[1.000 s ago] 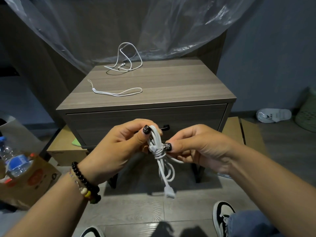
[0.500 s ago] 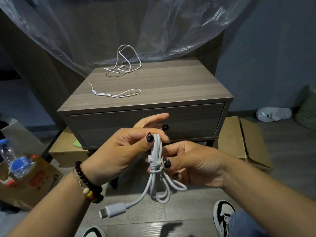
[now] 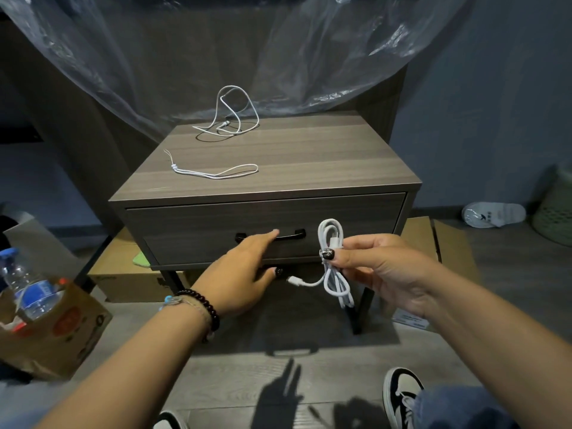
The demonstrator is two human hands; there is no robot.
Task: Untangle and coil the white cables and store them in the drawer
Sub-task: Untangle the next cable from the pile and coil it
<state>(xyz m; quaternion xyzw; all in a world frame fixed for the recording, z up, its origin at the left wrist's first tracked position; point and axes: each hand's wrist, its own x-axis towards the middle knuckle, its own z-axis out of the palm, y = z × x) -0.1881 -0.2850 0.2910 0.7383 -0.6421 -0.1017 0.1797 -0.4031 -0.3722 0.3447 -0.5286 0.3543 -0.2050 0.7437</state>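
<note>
A dark room w/ grey wood floor [image 3: 223,379] and a clear plastic sheet [image 3: 309,51] hanging behind a grey-brown nightstand [image 3: 309,156]. At far left a water bottle [image 3: 28,286] stands in a brown paper bag [image 3: 62,339], and flat cardboard [image 3: 123,274] lies under the nightstand.

On the nightstand top, left part, lie two white cables: a thin folded one [image 3: 216,172] near the front edge, and a loose tangled one [image 3: 230,119] at the back, well apart from the first.

The drawer [image 3: 216,230] in the nightstand front is closed. The left hand [image 3: 241,270], w/ beaded bracelets at the wrist, reaches to the black drawer handle [image 3: 294,235]; fingers are nearly straight, the fingertips touching the handle's left part, nothing held.

Just right of it the right hand [image 3: 374,267] holds the coiled white cable [image 3: 332,258] in front of the drawer, thumb and fingers pinching the bundle at its middle. One plug end sticks out to the left, below the left hand's thumb.

Far right on the floor: a white slipper [image 3: 492,214] and a green basket [image 3: 557,212]. At the bottom, black-white sneakers [image 3: 402,394].
</note>
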